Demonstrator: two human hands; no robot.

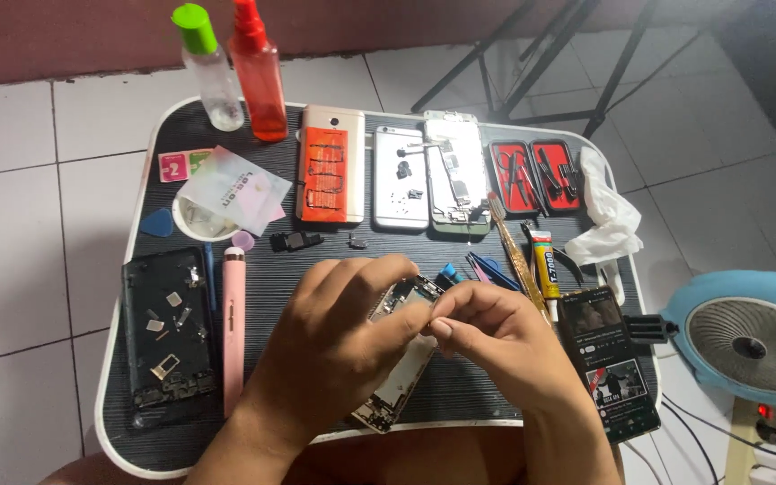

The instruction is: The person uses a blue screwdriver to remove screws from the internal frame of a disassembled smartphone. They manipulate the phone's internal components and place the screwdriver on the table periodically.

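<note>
- Left hand [334, 346] grips the opened phone [397, 359], fingers wrapped over it.
- Right hand [496, 337] has its fingertips pinched narrow at the phone's upper edge.
- Pink pen [233, 328] lies near.

Head camera, one view, looking down.
I see it aimed steeply down and forward over the counter [181, 121], close above my hands, floor tiles beyond.

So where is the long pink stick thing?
In the head view, the pink pen-shaped tool lies lengthwise on the left part of the black tray, right beside the opened black phone and just left of the left hand.
</note>
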